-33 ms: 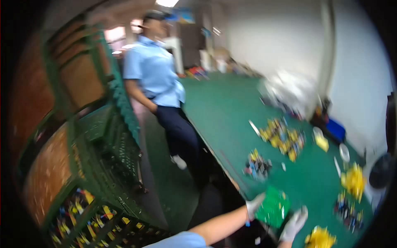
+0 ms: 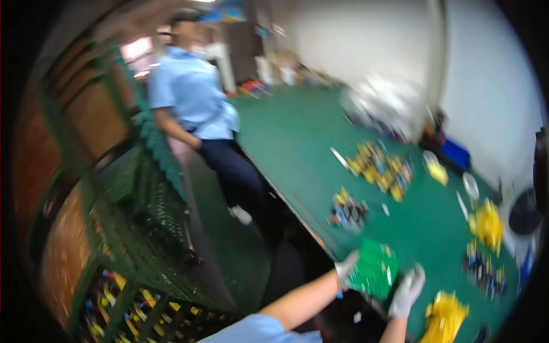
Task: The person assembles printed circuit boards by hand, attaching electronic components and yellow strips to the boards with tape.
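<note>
Your view has swung slightly right and downward; the green circuit board (image 2: pixel 373 271) remains over the near edge of the surface (image 2: pixel 286 146), its hold apparently unchanged. Your left hand (image 2: pixel 346 270) grips its left side; your right hand (image 2: pixel 408 291) is beside its right side, grip indeterminate. No writing is legible.

Room left ahead of the right hand (image 2: pixel 408 290), piles around it
A bare stretch of green tabletop (image 2: pixel 420 228) is left passable between the small mixed pile (image 2: pixel 347 210) and the far yellow bundle (image 2: pixel 487 224). Farther on, the way is blocked by the larger yellow-grey pile (image 2: pixel 380 171); rightward, by dark parts (image 2: pixel 484 268) and the near yellow bundle (image 2: pixel 445 317). The gap between both hands is mostly filled by the green board (image 2: pixel 374 270).
</note>
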A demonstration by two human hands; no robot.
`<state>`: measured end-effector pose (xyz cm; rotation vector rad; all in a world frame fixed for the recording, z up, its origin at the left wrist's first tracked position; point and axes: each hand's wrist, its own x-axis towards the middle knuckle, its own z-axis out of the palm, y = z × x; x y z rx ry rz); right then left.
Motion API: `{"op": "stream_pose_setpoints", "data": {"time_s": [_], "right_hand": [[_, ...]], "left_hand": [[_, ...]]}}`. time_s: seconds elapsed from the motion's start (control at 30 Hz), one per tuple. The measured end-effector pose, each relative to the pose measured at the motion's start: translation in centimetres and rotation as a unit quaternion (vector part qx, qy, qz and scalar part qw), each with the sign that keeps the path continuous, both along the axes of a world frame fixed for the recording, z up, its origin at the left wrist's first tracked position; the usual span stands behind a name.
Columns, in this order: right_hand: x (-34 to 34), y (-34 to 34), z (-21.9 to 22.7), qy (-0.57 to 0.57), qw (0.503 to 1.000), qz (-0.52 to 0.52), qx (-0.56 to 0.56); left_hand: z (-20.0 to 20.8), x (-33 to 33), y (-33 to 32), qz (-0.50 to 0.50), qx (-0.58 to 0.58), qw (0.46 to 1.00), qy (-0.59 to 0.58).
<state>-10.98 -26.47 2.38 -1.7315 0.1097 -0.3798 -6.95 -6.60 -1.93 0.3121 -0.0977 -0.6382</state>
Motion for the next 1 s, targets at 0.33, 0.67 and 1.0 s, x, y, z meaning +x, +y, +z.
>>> {"op": "stream_pose_setpoints", "data": {"time_s": [0.33,0.67,1.0], "right_hand": [[-0.2,1.6,2.1,-0.059,0.975,0.055,-0.209],[-1.9,1.0,0.5,-0.136,0.940,0.033,-0.312],[-1.6,1.3,0.9,-0.170,0.937,0.055,-0.302]], "left_hand": [[1.4,2.0,-0.7,0.035,0.093,0.995,0.016],[1.2,1.3,-1.9,0.026,0.086,0.993,0.074],[0.3,2.7,-1.1,0.052,0.073,0.994,0.067]]}}
